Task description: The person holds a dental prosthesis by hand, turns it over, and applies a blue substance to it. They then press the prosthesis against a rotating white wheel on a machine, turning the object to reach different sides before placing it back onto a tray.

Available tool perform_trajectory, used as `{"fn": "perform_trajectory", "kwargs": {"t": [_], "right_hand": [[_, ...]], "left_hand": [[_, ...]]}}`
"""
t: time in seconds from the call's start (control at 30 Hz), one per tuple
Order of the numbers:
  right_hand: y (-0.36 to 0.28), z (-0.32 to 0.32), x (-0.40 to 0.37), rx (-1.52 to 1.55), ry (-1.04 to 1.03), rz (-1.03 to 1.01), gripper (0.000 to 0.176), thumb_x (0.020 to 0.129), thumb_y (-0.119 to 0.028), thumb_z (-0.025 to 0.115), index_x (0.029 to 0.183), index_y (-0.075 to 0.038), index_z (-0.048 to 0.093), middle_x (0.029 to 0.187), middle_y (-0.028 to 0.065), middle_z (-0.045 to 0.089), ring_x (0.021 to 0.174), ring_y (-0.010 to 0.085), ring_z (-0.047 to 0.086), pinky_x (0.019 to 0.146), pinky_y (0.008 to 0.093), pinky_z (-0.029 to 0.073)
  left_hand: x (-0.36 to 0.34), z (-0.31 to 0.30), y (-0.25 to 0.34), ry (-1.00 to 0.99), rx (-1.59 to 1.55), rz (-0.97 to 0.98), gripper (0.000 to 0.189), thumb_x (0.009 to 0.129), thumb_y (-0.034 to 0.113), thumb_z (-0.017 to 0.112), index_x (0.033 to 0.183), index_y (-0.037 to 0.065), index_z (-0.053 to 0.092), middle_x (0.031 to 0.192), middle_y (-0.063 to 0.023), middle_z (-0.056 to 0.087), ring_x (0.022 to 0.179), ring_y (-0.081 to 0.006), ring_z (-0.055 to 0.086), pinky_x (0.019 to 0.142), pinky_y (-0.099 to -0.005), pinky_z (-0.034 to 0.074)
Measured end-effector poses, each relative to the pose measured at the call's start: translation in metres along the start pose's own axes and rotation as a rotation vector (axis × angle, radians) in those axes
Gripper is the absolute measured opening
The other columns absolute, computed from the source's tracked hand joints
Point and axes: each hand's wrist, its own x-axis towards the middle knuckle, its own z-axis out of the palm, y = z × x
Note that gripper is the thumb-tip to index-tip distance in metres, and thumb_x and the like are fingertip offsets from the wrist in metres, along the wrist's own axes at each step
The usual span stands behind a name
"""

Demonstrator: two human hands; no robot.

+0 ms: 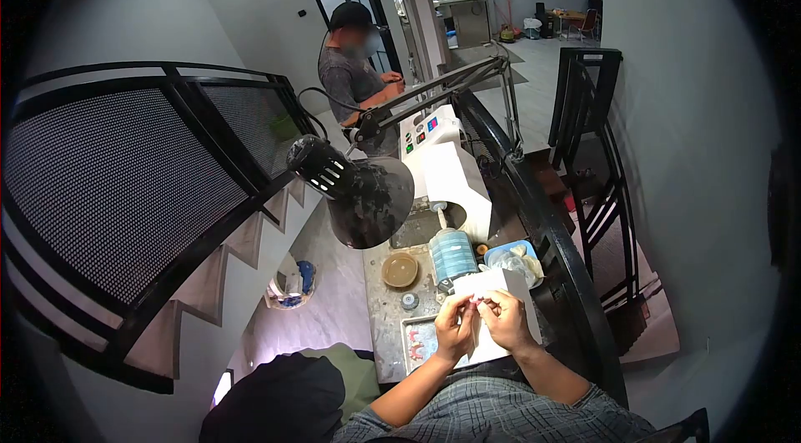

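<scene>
My left hand [454,328] and my right hand [506,319] meet in front of me, fingertips pinched together. Between them is a small pale pinkish piece [477,299], too small to name and partly hidden by the fingers. Both hands are over a white box-like surface [492,348]. Left of my left hand lies a shallow metal tray [406,331] with several red-pink pieces [415,346] in it. Just beyond the hands sits a blue cylindrical motor [453,258], its shaft pointing away from me.
A brown bowl [400,271] and small round metal piece [410,301] sit left of the motor; a blue basin [535,253] holds pale cloth or plastic. A black lamp [371,201] overhangs the bench. Beyond are a white machine [430,138] and another person [355,76]. Black railings [576,301] flank the bench.
</scene>
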Motion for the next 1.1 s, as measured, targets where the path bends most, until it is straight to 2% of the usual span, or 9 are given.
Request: {"fn": "perform_trajectory", "kwargs": {"t": [0.93, 1.0, 1.1], "right_hand": [[0.001, -0.002, -0.001, 0.033, -0.006, -0.008, 0.012, 0.088, -0.001, 0.065, 0.098, 0.006, 0.067, 0.090, 0.0105, 0.066, 0.077, 0.0119, 0.065, 0.065, 0.0248, 0.053], [0.001, -0.002, -0.001, 0.023, 0.004, -0.052, 0.011, 0.089, 0.001, 0.063, 0.098, 0.005, 0.067, 0.090, 0.0114, 0.067, 0.074, 0.0131, 0.067, 0.063, 0.0253, 0.055], [0.007, -0.002, -0.002, 0.041, -0.004, -0.024, 0.012, 0.090, 0.000, 0.063, 0.100, 0.005, 0.067, 0.089, 0.0105, 0.066, 0.073, 0.0105, 0.065, 0.061, 0.0246, 0.053]], "left_hand": [[0.000, 0.000, 0.003, -0.014, 0.069, -0.003, 0.021, 0.096, -0.007, 0.058, 0.117, -0.003, 0.061, 0.104, -0.0072, 0.062, 0.096, -0.0125, 0.063, 0.085, -0.0252, 0.051], [0.001, 0.004, 0.004, 0.058, -0.013, 0.013, 0.019, 0.093, -0.001, 0.065, 0.111, 0.000, 0.066, 0.095, -0.0070, 0.063, 0.082, -0.0124, 0.061, 0.072, -0.0244, 0.048], [0.000, 0.003, 0.004, 0.048, -0.021, 0.000, 0.020, 0.093, -0.003, 0.064, 0.113, 0.000, 0.065, 0.097, -0.0076, 0.063, 0.085, -0.0131, 0.061, 0.075, -0.0250, 0.049]]}}
